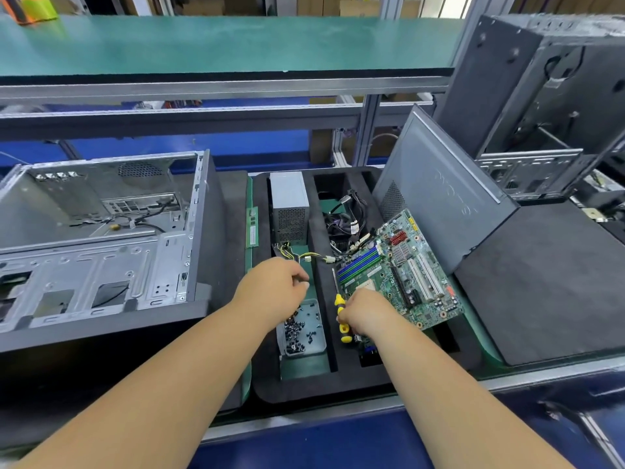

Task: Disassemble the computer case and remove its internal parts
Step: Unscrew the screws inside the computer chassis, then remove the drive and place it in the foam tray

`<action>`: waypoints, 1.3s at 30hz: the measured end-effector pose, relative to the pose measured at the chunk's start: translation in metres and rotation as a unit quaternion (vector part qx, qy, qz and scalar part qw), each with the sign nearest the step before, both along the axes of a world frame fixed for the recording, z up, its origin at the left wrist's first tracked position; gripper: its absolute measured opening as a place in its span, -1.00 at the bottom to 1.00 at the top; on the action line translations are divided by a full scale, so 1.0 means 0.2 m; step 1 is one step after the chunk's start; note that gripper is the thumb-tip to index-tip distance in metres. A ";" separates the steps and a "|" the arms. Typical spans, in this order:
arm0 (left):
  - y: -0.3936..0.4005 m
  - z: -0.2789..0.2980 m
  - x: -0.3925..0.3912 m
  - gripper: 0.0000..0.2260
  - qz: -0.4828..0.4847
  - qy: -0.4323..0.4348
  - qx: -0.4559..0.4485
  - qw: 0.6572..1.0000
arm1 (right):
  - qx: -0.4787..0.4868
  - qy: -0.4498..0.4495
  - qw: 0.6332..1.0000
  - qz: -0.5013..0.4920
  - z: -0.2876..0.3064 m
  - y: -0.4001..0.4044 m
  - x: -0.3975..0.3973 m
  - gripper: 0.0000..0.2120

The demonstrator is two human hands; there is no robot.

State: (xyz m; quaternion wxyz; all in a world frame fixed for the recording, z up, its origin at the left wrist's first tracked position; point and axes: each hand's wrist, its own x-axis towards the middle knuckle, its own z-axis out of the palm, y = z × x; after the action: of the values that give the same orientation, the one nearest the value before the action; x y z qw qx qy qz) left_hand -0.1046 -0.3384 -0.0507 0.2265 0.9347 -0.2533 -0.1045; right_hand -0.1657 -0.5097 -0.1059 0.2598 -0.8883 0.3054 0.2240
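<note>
The opened computer case [101, 231] lies on its side at the left, its bay bare apart from a few loose cables. A black foam tray [321, 387] in the middle holds the removed parts: the grey power supply [289, 204], a tangle of cables with a fan [345, 218] and the green motherboard [402, 265], which lies tilted. My right hand [365, 313] grips a yellow-handled screwdriver [341, 316] at the motherboard's near edge. My left hand [277, 289] hovers with curled fingers above a small grey dish of screws [316, 319]; whether it pinches a screw is hidden.
A RAM stick [252, 228] lies on the green mat between case and tray. The removed side panel [436, 194] leans against a black foam block [548, 282] at the right. A second case [541, 96] stands at the back right. A green shelf [220, 45] overhangs the bench.
</note>
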 end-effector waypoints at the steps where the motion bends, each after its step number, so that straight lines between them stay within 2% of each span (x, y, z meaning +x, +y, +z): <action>1: 0.00 0.00 0.00 -0.83 -0.001 0.000 -0.001 1.000 | -0.007 0.003 1.000 0.002 -0.01 0.00 0.00 -0.82; 9: -0.01 0.00 0.00 -0.85 -0.004 0.005 -0.011 1.000 | -0.036 0.001 0.999 0.023 -0.08 -0.01 0.02 -0.84; 15: -0.03 0.04 0.00 -0.84 -0.014 0.004 -0.006 1.000 | -0.040 0.008 0.999 0.029 -0.08 -0.03 0.04 -0.70; 21: 0.00 0.22 0.00 -0.85 -0.043 -0.026 -0.066 0.997 | -0.029 0.011 0.999 0.036 0.03 -0.06 0.10 -0.72; 25: 0.11 0.36 0.04 -0.86 -0.058 -0.053 -0.107 0.991 | -0.014 -0.077 0.997 0.004 0.17 -0.03 0.19 -0.68; 30: 0.32 0.48 0.17 -0.85 -0.033 -0.072 -0.109 0.991 | 0.023 -0.221 0.975 -0.003 0.48 0.21 0.36 -0.73; 34: 0.57 0.55 0.27 -0.85 -0.021 -0.077 -0.101 0.992 | 0.079 -0.328 0.941 0.011 0.67 0.50 0.49 -0.90; 39: 0.96 0.60 0.42 -0.84 0.007 -0.081 -0.092 0.993 | 0.126 -0.353 0.925 0.055 0.78 0.93 0.66 -0.95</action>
State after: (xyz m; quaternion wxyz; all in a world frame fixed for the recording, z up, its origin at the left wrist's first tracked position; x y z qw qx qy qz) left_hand -0.0207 -0.1457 0.0690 0.2907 0.9171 -0.2728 -0.0036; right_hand -0.0346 -0.3238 0.0502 0.4482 -0.8851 0.1134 -0.0537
